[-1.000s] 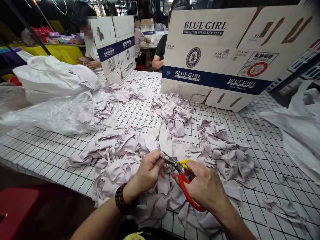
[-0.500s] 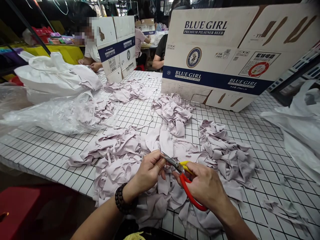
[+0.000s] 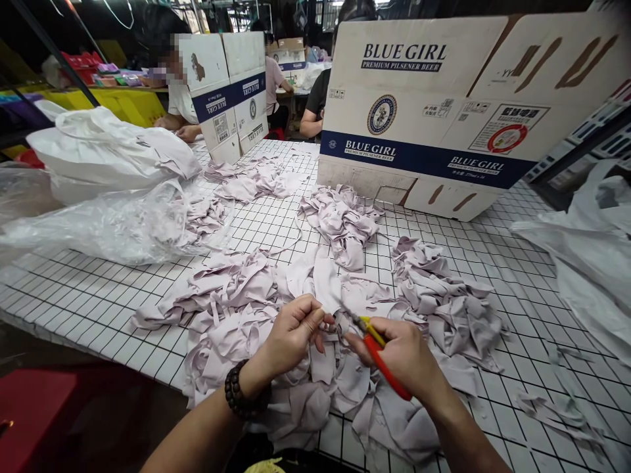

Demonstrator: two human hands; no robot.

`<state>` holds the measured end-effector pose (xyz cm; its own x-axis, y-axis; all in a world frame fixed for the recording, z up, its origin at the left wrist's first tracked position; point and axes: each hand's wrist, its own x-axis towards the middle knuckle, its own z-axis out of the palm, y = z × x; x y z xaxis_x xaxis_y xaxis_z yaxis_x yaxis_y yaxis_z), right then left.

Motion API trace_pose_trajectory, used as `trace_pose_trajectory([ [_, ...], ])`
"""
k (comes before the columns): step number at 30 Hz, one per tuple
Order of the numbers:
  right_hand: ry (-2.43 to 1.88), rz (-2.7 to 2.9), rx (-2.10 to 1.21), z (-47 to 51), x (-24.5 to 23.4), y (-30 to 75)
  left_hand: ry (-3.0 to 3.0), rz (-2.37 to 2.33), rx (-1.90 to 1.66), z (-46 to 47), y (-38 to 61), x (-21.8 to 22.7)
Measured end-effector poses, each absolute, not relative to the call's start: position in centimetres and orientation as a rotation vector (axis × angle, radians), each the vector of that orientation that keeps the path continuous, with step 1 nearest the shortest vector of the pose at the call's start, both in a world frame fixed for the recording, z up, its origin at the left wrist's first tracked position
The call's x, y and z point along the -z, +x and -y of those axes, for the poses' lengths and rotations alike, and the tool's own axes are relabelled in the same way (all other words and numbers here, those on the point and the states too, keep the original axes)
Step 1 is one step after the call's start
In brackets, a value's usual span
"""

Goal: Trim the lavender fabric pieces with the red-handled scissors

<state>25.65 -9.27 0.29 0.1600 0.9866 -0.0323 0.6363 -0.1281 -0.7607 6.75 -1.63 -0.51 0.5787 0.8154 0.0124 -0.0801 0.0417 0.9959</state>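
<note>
In the head view my right hand (image 3: 407, 355) grips a pair of scissors (image 3: 382, 361) with one red and one yellow handle. Their blades are blurred and point up and left toward my left hand (image 3: 298, 332). The left thumb and fingertips are pinched together; whatever lies between them is too small to make out. Beneath both hands spreads a heap of pale lilac fabric pieces (image 3: 231, 328). Another fabric pile (image 3: 448, 309) lies right of my right hand, and a smaller pile (image 3: 342, 223) sits farther back.
Large cardboard beer boxes stand on the checked tabletop (image 3: 89, 309): one box (image 3: 424, 112) at back right, another box (image 3: 231, 98) at back left. A clear plastic bag (image 3: 108, 223) and white bags (image 3: 108, 151) lie left, a white bag (image 3: 591, 243) right. Other people sit behind the boxes.
The scissors have turned in my right hand, and their handles have moved closer together. My left hand stays nearly in place, still pinched.
</note>
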Motion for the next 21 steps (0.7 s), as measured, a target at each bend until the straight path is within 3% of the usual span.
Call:
trace_pose_trajectory([
  [3, -1.753, 1.277, -1.039, 8.5, 0.2, 27.4, 1.345, -0.715, -0.808, 1.3, 6.3, 0.5],
  [14, -1.885, 1.132, -0.878, 4.8, 3.7, 24.6, 1.217, -0.904, -1.095, -2.5, 2.0, 0.3],
  [21, -1.724, 1.077, -1.057, 2.8, 4.0, 24.8, 1.379, -1.321, -1.226, -4.0, -0.5, 0.5],
])
